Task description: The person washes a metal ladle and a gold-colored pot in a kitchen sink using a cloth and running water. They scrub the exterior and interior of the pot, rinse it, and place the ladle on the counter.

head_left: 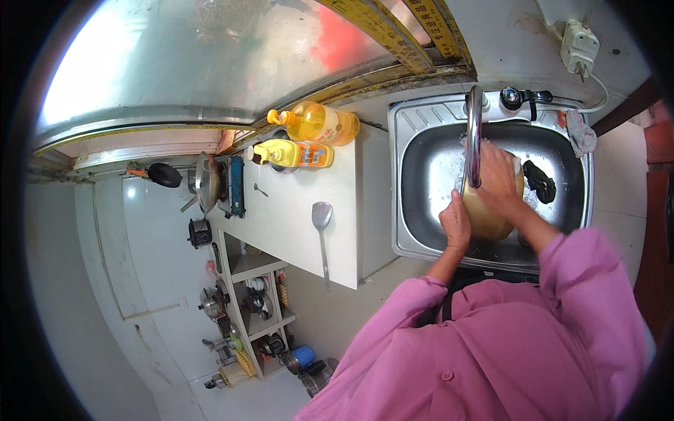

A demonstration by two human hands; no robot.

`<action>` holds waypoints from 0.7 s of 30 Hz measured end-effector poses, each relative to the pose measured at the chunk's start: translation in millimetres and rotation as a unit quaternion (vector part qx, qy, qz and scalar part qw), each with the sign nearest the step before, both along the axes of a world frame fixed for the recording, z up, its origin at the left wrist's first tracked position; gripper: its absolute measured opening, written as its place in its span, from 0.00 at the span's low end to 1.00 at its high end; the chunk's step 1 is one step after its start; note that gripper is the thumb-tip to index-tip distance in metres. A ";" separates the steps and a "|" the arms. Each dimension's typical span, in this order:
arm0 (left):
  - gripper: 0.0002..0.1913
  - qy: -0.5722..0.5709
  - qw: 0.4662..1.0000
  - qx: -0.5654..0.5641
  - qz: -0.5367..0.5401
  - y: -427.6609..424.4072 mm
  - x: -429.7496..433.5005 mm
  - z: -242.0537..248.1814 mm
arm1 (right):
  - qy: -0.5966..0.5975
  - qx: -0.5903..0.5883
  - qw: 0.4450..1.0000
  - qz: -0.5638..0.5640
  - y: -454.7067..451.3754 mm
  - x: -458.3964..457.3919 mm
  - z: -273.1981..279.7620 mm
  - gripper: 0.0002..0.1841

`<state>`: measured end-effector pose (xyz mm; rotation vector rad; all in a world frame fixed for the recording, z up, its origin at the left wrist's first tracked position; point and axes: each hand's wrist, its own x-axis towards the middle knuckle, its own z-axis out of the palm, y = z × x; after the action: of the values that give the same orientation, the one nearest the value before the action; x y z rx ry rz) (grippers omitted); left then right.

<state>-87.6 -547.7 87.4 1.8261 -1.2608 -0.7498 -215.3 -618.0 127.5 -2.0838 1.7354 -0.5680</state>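
Note:
A gold-coloured metal pot or basin is tipped on its side in the stainless steel sink. My left hand grips its rim, thumb pointing up. Against the pot's outer wall lies my right hand, fingers stretched toward the back of the sink and slightly blurred. Something white, foam or a scrubber, shows beside this hand; what is under the palm is hidden. The chrome faucet spout arches over the pot and partly covers the right hand. A crumpled black cloth or bag rests in the sink to the right.
On the white counter to the left are a metal spatula, a small spoon, a yellow pump bottle and a large amber bottle. Farther left stands a lidded wok. A rag hangs over the sink's right edge.

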 end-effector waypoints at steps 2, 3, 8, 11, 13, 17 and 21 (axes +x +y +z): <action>0.30 0.010 1.000 0.015 0.003 0.6 -1.6 -1.6 | -0.019 -0.107 0.994 -0.019 34.7 5.7 0.1 0.30; 0.29 0.022 1.000 0.000 -0.001 0.9 -2.5 -2.4 | -0.024 -0.188 0.982 -0.020 50.3 7.1 0.0 0.30; 0.29 0.026 0.999 -0.015 -0.022 4.8 -2.5 -4.7 | -0.007 -0.102 0.995 0.002 57.5 -2.4 -10.3 0.27; 0.30 -0.010 0.999 -0.018 -0.031 9.1 1.7 -11.9 | -0.028 -0.041 0.998 -0.023 7.0 -15.2 -25.5 0.24; 0.29 -0.002 1.000 0.023 0.002 13.7 6.5 -20.4 | -0.069 0.153 0.986 0.002 -32.0 -23.9 -36.4 0.25; 0.26 -0.064 0.996 -0.024 -0.065 26.9 31.4 -30.1 | -0.056 0.254 0.965 0.044 -61.1 -25.4 -47.6 0.26; 0.29 -0.005 0.994 -0.065 -0.090 34.5 49.3 -7.9 | -0.146 0.127 0.981 -0.033 -10.9 -3.1 -38.8 0.23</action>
<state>-38.3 -513.1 79.5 1.6294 -1.4602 -0.7389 -218.4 -628.9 88.7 -1.6813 1.6174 -0.6026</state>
